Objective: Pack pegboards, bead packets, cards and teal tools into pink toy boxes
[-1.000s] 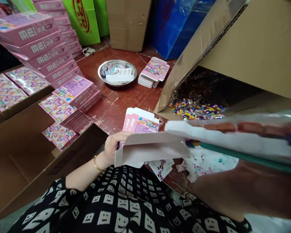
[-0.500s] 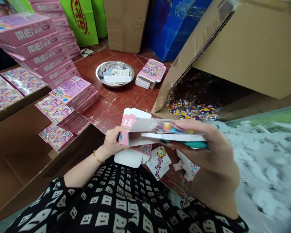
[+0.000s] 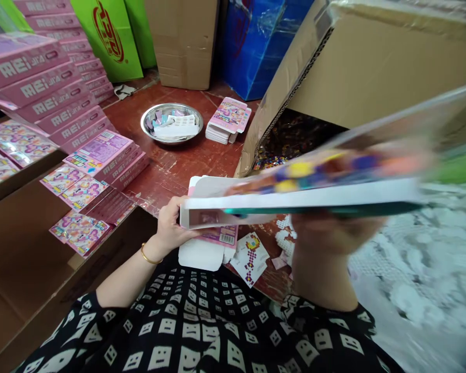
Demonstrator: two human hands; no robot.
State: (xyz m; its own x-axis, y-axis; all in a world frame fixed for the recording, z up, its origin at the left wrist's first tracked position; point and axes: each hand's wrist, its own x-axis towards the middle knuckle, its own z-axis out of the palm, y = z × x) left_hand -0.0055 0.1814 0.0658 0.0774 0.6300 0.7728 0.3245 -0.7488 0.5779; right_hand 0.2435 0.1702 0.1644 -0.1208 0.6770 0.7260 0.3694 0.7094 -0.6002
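My left hand [image 3: 170, 224] is closed on the left end of a small pink carton [image 3: 213, 212] whose flap stands open. My right hand [image 3: 334, 233] sits under a flat stack: a clear bag of coloured beads [image 3: 314, 173] on a white sheet over a teal board. The stack is motion-blurred, and its left end is at the carton's open mouth. My right fingers are hidden beneath it. A printed pattern card [image 3: 250, 257] lies on the floor below the carton.
Pink boxes [image 3: 42, 83] are stacked at the left, with more in brown cartons [image 3: 31, 248]. A steel bowl [image 3: 172, 122] and a pile of flat cartons [image 3: 227, 118] sit on the red floor. A big tilted cardboard box [image 3: 373, 67] holds bead bags. White pegboards [image 3: 411, 280] lie at right.
The stack in my right hand has risen closer to the camera and tilted, its left end staying at the carton's mouth. My left hand has kept its hold on the carton.
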